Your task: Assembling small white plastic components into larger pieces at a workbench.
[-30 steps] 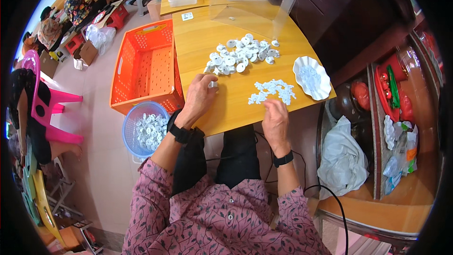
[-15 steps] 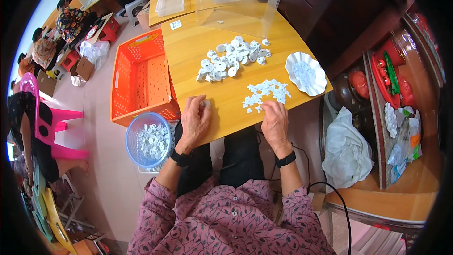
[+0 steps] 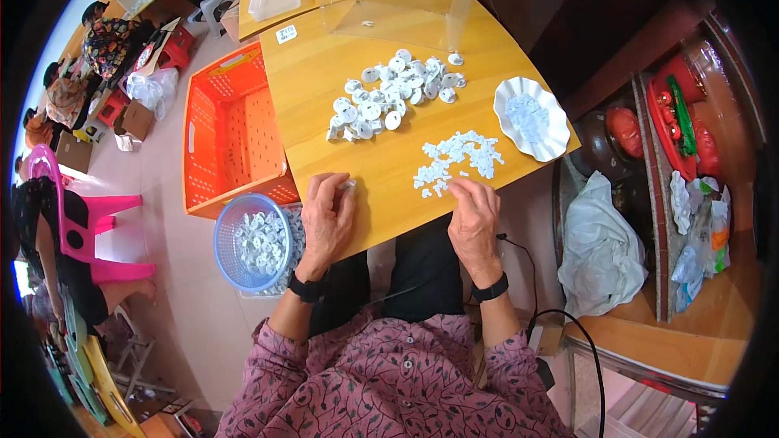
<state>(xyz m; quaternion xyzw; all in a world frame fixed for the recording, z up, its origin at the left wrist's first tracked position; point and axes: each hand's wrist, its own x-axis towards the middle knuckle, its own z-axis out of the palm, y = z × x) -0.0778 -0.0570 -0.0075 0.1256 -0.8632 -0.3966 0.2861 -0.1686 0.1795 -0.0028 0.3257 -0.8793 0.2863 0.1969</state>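
At the near left edge of the wooden table (image 3: 389,203), my left hand (image 3: 326,219) is curled with its fingertips together on a small white plastic part (image 3: 349,185), mostly hidden by the fingers. My right hand (image 3: 475,223) is at the near edge too, thumb and fingers pinched just below a spread of tiny white pieces (image 3: 461,152). Whatever lies in that pinch is too small to make out. Farther back lies a heap of round white plastic parts (image 3: 377,105). A white scalloped dish (image 3: 553,135) holds tiny pale bluish pieces on the right.
An orange crate (image 3: 199,142) stands left of the table. Below it, a blue basket (image 3: 224,253) holds more white parts. A clear plastic box (image 3: 398,20) sits at the table's far side. Bags and red items crowd the right shelf (image 3: 649,219); a pink chair (image 3: 109,235) stands left.
The view has shifted slightly. Both hands stay near the table's front edge, the right one still pinched beside the tiny pieces, the left one still closed.
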